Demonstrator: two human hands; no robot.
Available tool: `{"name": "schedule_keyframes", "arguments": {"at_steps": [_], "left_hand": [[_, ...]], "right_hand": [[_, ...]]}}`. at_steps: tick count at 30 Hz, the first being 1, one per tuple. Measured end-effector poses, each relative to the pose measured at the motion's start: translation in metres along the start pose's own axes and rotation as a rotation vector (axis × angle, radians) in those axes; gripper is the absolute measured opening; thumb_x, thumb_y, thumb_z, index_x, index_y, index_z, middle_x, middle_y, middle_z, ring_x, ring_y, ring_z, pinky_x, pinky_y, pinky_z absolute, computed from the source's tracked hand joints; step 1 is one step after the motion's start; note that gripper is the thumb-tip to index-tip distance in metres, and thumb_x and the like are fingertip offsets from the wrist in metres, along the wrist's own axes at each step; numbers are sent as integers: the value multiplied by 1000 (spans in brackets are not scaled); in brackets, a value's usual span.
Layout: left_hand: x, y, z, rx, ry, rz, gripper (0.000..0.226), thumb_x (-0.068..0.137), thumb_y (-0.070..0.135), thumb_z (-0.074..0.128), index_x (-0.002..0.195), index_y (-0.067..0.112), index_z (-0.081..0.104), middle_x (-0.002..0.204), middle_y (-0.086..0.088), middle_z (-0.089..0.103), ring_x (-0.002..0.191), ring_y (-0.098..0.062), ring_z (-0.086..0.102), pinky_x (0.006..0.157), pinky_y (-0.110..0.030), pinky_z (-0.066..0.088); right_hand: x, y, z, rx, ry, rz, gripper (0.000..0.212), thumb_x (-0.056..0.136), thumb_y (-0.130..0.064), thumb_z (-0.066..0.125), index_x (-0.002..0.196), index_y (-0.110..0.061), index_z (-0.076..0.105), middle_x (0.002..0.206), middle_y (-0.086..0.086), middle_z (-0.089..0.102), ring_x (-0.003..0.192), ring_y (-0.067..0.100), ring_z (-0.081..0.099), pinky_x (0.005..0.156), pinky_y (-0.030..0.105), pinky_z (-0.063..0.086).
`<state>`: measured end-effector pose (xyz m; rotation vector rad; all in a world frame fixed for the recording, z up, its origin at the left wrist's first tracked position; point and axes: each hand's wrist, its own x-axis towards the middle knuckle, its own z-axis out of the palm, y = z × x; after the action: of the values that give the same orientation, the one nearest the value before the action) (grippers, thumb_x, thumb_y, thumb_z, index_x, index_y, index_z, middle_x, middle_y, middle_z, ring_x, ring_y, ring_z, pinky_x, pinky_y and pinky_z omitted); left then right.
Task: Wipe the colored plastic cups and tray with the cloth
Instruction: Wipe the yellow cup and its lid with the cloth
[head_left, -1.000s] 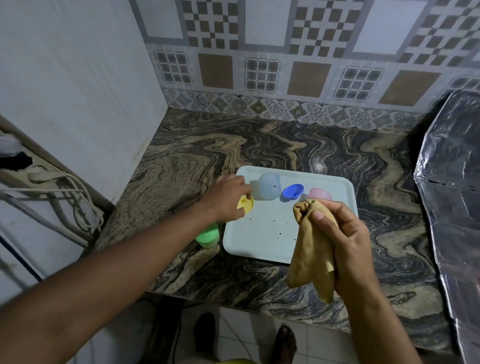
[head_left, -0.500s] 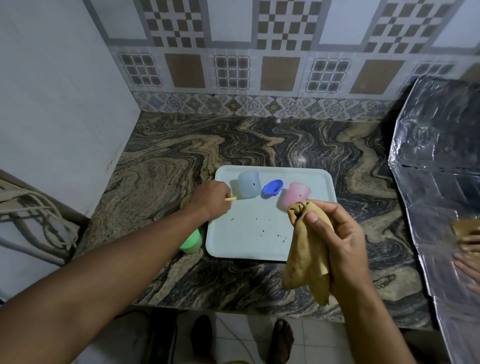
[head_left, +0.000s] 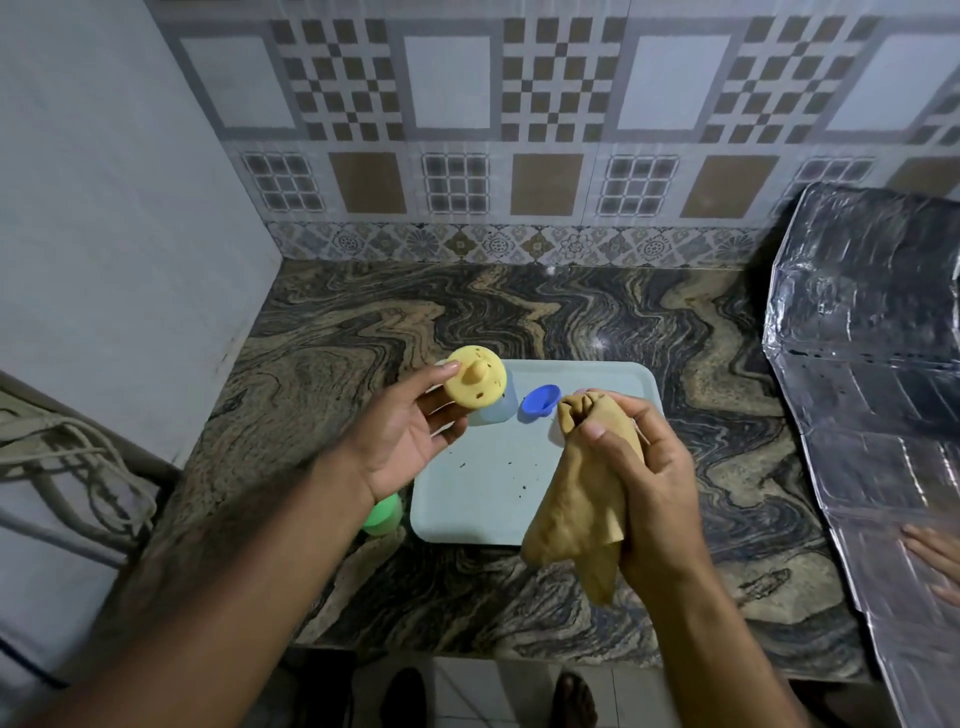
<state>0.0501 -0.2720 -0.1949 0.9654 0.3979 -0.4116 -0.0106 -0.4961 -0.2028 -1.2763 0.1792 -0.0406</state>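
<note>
The left hand (head_left: 410, 436) pinches the round yellow plastic cup (head_left: 475, 383) just left of the bunched tan cloth (head_left: 582, 488), gripped by the right hand (head_left: 649, 478).

Dim indoor light, wide-angle bending at edges, slight blur.
</note>
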Motion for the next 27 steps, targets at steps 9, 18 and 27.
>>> {"name": "schedule_keyframes", "arguments": {"at_steps": [9,18,27], "left_hand": [[-43,-15,10,0,-109,134,67,62,31,95,124,16,72,114,-2,76,98,-11,69,91,-29,47],[-52,-29,19,169,-113,316,78,54,29,104,122,12,70,120,-12,75,117,-22,68,98,-31,55],[-64,-26,25,-33,-62,215,29,83,11,82,111,18,76,110,-3,78,92,-8,72,89,-27,50]], "right_hand": [[-5,-12,24,-155,-60,-167,38,83,-40,82,114,-20,73,111,1,78,107,24,73,92,47,60],[-13,-16,32,-71,-256,-159,25,91,-14,73,116,-13,74,114,6,79,106,20,75,92,34,60],[-13,-30,19,19,-105,-234,26,88,-21,77,112,-13,72,107,5,77,98,24,72,86,43,60]]}}
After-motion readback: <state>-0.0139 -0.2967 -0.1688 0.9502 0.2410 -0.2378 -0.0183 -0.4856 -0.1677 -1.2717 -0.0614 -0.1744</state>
